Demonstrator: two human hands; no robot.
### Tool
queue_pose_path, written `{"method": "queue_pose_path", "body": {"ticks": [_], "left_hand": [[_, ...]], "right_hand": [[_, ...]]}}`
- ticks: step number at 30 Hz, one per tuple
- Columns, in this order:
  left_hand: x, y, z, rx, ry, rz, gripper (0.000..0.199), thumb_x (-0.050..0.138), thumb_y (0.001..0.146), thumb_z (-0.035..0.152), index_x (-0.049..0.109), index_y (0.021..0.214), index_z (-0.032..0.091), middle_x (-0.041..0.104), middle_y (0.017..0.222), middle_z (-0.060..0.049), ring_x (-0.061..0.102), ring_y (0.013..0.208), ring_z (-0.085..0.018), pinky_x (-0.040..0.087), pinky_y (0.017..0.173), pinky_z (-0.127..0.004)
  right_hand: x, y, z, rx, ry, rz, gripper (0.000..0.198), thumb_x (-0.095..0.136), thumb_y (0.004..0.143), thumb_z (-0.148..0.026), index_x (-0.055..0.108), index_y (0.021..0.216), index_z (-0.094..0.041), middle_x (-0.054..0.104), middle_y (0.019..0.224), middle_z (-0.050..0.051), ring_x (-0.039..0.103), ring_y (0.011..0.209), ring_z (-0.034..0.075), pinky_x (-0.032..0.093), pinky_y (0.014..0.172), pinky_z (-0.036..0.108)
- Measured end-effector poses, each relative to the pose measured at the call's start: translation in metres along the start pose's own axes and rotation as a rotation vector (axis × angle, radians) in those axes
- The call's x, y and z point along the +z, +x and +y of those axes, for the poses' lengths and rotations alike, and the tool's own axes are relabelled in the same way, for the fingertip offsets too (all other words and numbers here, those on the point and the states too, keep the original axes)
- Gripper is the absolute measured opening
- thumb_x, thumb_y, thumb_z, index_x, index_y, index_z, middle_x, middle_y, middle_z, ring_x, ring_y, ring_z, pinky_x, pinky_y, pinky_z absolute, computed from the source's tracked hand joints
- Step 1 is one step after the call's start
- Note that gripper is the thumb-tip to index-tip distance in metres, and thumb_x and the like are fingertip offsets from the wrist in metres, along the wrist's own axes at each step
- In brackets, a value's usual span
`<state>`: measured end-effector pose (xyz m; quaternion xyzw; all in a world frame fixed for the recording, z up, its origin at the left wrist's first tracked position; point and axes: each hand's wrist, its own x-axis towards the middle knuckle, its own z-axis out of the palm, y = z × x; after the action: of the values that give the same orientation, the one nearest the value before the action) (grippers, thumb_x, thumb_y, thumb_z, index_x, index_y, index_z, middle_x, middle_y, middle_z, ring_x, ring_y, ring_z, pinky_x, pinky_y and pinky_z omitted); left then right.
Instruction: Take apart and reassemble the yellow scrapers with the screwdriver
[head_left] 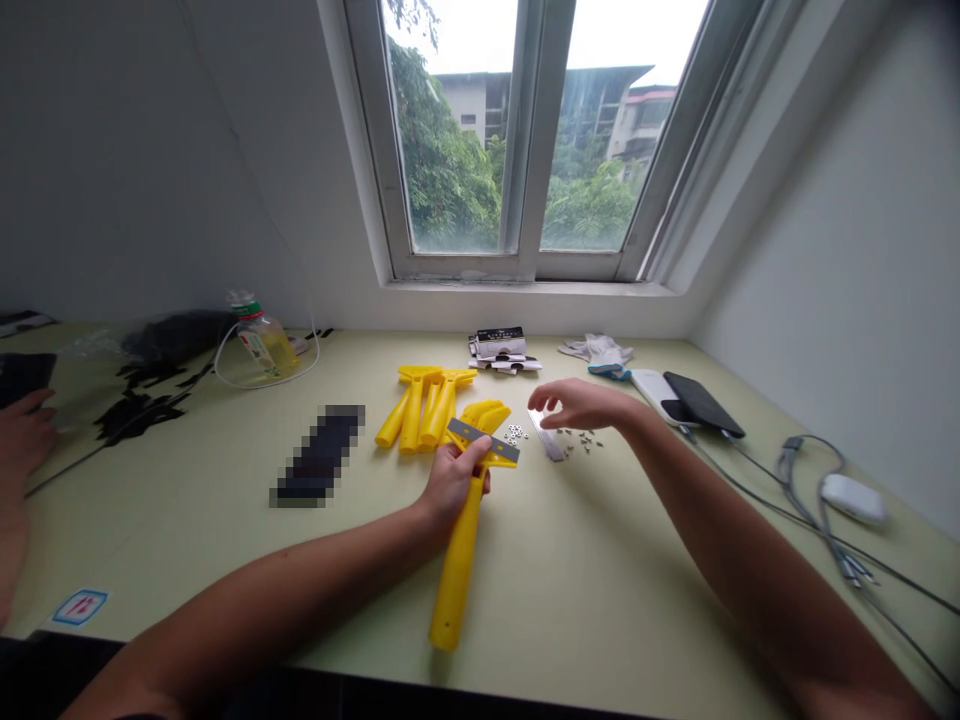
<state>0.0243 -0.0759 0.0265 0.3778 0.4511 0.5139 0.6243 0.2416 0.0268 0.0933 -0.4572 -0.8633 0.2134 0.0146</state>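
My left hand point(452, 482) is closed around the neck of a yellow scraper point(457, 570), whose handle points down toward me. A grey metal blade point(504, 452) with holes lies across the scraper's head, and my left thumb presses on it. My right hand point(581, 403) hovers with loosely bent fingers apart, and I see nothing held in them. Under it lies a strip of silvery metal blades point(551, 446), partly hidden by the fingers. Small screws point(587, 442) are scattered to the right of the strip, and small nuts point(514, 433) lie to its left.
Several yellow scrapers point(411, 415) lie behind my left hand. Small boxes point(501, 345) and a glove point(600, 350) sit near the window. Power banks point(701, 400), cables and a white case point(853, 498) are at right. A bottle point(262, 345) and another person's hand point(26, 440) are at left.
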Motion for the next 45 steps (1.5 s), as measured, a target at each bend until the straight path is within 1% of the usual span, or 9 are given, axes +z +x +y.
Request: {"method": "queue_pose_path", "body": {"ticks": [3, 5, 10, 16, 24, 32, 39, 42, 45], "left_hand": [[0.004, 0.005, -0.003, -0.002, -0.007, -0.016, 0.038, 0.073, 0.069, 0.049, 0.052, 0.067, 0.017, 0.044, 0.044, 0.006, 0.042, 0.036, -0.007, 0.027, 0.037, -0.019], [0.004, 0.005, -0.004, -0.004, -0.022, -0.025, 0.039, 0.073, 0.068, 0.049, 0.053, 0.068, 0.016, 0.044, 0.045, 0.006, 0.043, 0.037, -0.007, 0.028, 0.037, -0.019], [0.000, 0.001, -0.006, 0.013, -0.031, -0.044, 0.036, 0.073, 0.069, 0.047, 0.054, 0.071, 0.016, 0.047, 0.047, 0.006, 0.044, 0.037, -0.007, 0.029, 0.036, -0.018], [-0.001, 0.001, -0.008, 0.035, -0.046, -0.062, 0.037, 0.072, 0.072, 0.047, 0.053, 0.069, 0.016, 0.047, 0.047, 0.005, 0.044, 0.037, -0.007, 0.030, 0.037, -0.018], [0.000, -0.002, -0.006, 0.003, -0.062, -0.082, 0.036, 0.072, 0.072, 0.047, 0.053, 0.070, 0.016, 0.046, 0.044, 0.006, 0.040, 0.035, -0.006, 0.029, 0.038, -0.018], [0.002, -0.001, -0.007, 0.014, -0.081, -0.073, 0.038, 0.075, 0.068, 0.048, 0.055, 0.073, 0.016, 0.046, 0.046, 0.007, 0.042, 0.037, -0.006, 0.029, 0.039, -0.018], [0.001, -0.001, -0.007, 0.012, -0.056, -0.072, 0.038, 0.072, 0.070, 0.049, 0.054, 0.069, 0.016, 0.048, 0.045, 0.005, 0.042, 0.035, -0.006, 0.029, 0.038, -0.019], [0.001, -0.002, -0.007, 0.020, -0.068, -0.075, 0.037, 0.073, 0.070, 0.048, 0.055, 0.070, 0.015, 0.049, 0.046, 0.005, 0.043, 0.037, -0.006, 0.030, 0.038, -0.019], [0.002, -0.001, -0.009, 0.031, -0.089, -0.080, 0.037, 0.074, 0.069, 0.047, 0.055, 0.071, 0.015, 0.049, 0.048, 0.005, 0.044, 0.038, -0.006, 0.030, 0.038, -0.019]], "right_hand": [[0.011, 0.003, 0.016, 0.007, -0.039, 0.010, 0.054, 0.071, 0.068, -0.030, 0.064, 0.120, -0.015, 0.062, 0.125, 0.017, 0.056, 0.115, 0.032, 0.044, 0.095, 0.041], [0.016, 0.006, 0.017, -0.011, -0.045, 0.017, 0.056, 0.070, 0.070, -0.033, 0.063, 0.123, -0.016, 0.061, 0.128, 0.015, 0.054, 0.118, 0.032, 0.042, 0.098, 0.041], [0.026, 0.014, 0.006, -0.081, -0.070, 0.055, 0.036, 0.065, 0.078, -0.034, 0.069, 0.111, -0.021, 0.068, 0.115, 0.009, 0.060, 0.106, 0.027, 0.042, 0.094, 0.038], [0.037, 0.020, 0.003, -0.110, -0.114, 0.122, 0.022, 0.066, 0.078, -0.028, 0.074, 0.097, -0.020, 0.071, 0.099, 0.010, 0.063, 0.093, 0.025, 0.045, 0.086, 0.036], [0.048, 0.033, -0.009, -0.237, -0.109, 0.299, 0.034, 0.059, 0.087, -0.028, 0.063, 0.121, -0.021, 0.064, 0.124, 0.009, 0.059, 0.110, 0.023, 0.043, 0.098, 0.037], [0.071, 0.046, -0.018, -0.273, -0.182, 0.305, 0.024, 0.061, 0.086, -0.024, 0.067, 0.109, -0.018, 0.067, 0.109, 0.013, 0.059, 0.104, 0.026, 0.047, 0.089, 0.039], [0.052, 0.036, -0.022, -0.263, -0.133, 0.338, 0.008, 0.058, 0.086, -0.015, 0.065, 0.089, -0.018, 0.069, 0.088, 0.008, 0.063, 0.081, 0.020, 0.050, 0.076, 0.033], [0.036, 0.024, -0.022, -0.257, -0.024, 0.382, 0.018, 0.056, 0.089, -0.021, 0.062, 0.106, -0.019, 0.068, 0.089, 0.005, 0.064, 0.077, 0.016, 0.052, 0.073, 0.031], [0.022, 0.010, -0.027, -0.268, 0.325, 0.359, 0.050, 0.056, 0.088, -0.024, 0.044, 0.137, -0.027, 0.064, 0.096, 0.003, 0.065, 0.075, 0.013, 0.056, 0.071, 0.030]]}}
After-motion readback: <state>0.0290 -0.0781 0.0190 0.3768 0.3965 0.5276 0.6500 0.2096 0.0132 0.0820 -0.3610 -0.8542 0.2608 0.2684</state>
